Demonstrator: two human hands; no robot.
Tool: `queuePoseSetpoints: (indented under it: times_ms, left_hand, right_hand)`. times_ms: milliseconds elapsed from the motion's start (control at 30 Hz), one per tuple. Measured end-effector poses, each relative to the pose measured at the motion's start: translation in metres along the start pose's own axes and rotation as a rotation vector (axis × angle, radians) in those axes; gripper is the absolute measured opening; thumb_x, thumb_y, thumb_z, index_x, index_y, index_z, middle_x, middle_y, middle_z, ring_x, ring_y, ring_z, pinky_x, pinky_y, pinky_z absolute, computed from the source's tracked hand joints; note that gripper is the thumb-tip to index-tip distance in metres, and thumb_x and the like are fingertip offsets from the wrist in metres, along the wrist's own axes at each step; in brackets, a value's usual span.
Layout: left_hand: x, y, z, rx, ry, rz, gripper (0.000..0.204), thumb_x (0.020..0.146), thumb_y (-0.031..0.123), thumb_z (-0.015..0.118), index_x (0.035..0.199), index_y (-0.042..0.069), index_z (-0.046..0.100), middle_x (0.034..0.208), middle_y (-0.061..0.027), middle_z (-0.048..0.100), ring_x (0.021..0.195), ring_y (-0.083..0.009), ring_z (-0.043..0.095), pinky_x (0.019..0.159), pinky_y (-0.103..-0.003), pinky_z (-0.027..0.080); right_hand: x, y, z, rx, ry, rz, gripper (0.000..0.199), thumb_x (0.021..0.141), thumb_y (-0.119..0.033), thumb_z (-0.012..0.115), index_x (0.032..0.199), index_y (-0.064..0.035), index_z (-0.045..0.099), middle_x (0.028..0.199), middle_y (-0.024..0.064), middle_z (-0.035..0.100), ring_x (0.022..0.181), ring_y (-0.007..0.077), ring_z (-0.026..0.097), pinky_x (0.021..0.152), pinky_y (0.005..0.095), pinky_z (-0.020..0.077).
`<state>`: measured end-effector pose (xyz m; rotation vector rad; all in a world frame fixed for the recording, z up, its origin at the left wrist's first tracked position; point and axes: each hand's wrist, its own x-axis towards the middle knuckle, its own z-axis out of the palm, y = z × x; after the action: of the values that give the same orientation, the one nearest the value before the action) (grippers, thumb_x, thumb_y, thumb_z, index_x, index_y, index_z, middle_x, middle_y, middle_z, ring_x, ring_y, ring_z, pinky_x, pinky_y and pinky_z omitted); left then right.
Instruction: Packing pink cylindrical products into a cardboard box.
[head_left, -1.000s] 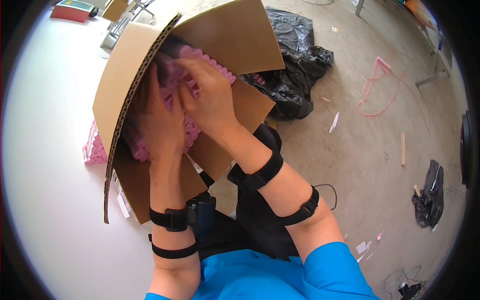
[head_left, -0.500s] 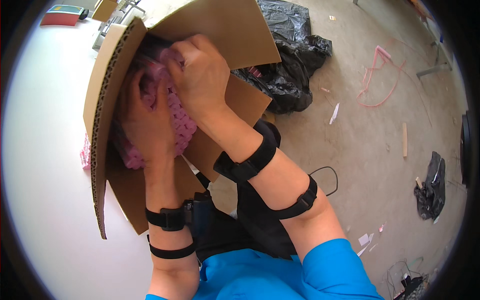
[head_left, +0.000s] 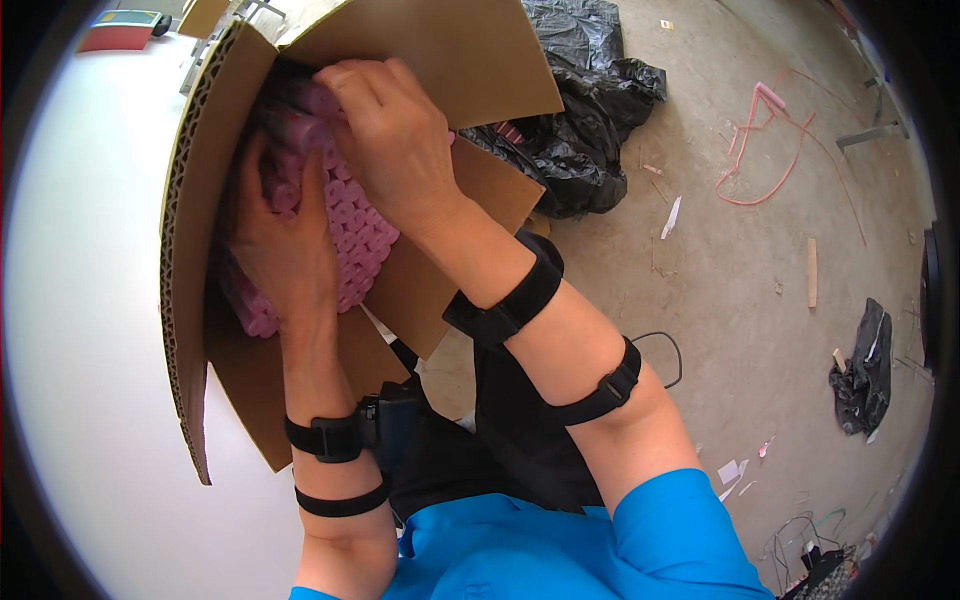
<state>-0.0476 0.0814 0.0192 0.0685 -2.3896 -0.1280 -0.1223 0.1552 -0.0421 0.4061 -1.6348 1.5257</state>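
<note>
An open cardboard box [head_left: 480, 60] is tilted toward me, with many slim pink tubes [head_left: 350, 225] packed inside, their round hollow ends facing out. My left hand [head_left: 290, 240] reaches into the box on the left side of the bundle. Its thumb and forefinger are spread apart against the tubes; the other fingertips are hidden in shadow. At the upper end of the bundle, my right hand [head_left: 395, 140] has its fingers curled over a pink tube [head_left: 320, 100]. The palm side of that hand is out of sight.
A white tabletop [head_left: 90, 300] lies to the left, with a red and green object [head_left: 120, 32] at its far end. Black plastic bags [head_left: 600, 130] lie on the floor beyond the box. Pink strapping [head_left: 740, 150], a wood strip [head_left: 812, 272] and another black bag [head_left: 862, 370] lie farther right.
The box and both hands have shifted slightly left in view. My right hand has moved up and left a little, uncovering more tube ends between the hands.
</note>
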Motion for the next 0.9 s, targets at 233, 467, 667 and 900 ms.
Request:
queuePoseSetpoints:
  times_ms: [233, 467, 667, 900]
  left_hand:
    - [0.001, 0.003, -0.002, -0.068, -0.103, -0.109, 0.040, 0.086, 0.023, 0.072, 0.118, 0.000, 0.064, 0.113, -0.0187, 0.066, 0.105, -0.0312, 0.064, 0.091, -0.038, 0.048]
    - [0.002, 0.002, -0.003, 0.031, -0.111, -0.138, 0.042, 0.086, 0.026, 0.072, 0.119, 0.000, 0.064, 0.115, -0.0199, 0.066, 0.106, -0.0327, 0.063, 0.092, -0.039, 0.048]
    - [0.002, -0.004, 0.000, -0.031, -0.116, -0.095, 0.043, 0.085, 0.025, 0.072, 0.119, 0.000, 0.064, 0.116, -0.0202, 0.065, 0.109, -0.0339, 0.062, 0.095, -0.040, 0.047]
    - [0.002, -0.004, 0.002, -0.061, -0.121, -0.090, 0.039, 0.086, 0.023, 0.071, 0.117, 0.000, 0.065, 0.117, -0.0196, 0.065, 0.109, -0.0337, 0.062, 0.096, -0.040, 0.046]
  right_hand:
    - [0.005, 0.006, -0.008, 0.014, -0.056, -0.161, 0.020, 0.072, -0.007, 0.062, 0.092, -0.0062, 0.063, 0.094, 0.0056, 0.062, 0.087, 0.0244, 0.059, 0.071, 0.0355, 0.0505]
    - [-0.002, 0.005, -0.005, -0.011, 0.025, -0.021, 0.024, 0.070, -0.005, 0.069, 0.093, -0.0079, 0.064, 0.093, 0.0065, 0.062, 0.084, 0.0269, 0.058, 0.071, 0.0372, 0.0484]
    - [-0.003, 0.001, -0.006, 0.048, 0.005, 0.103, 0.031, 0.071, -0.007, 0.073, 0.099, -0.0042, 0.061, 0.088, 0.0106, 0.063, 0.080, 0.0299, 0.059, 0.069, 0.0387, 0.0487]
    - [0.000, -0.005, -0.011, 0.180, -0.062, 0.311, 0.027, 0.074, -0.010, 0.073, 0.094, 0.0003, 0.058, 0.084, 0.0194, 0.063, 0.081, 0.0384, 0.062, 0.071, 0.0436, 0.0494]
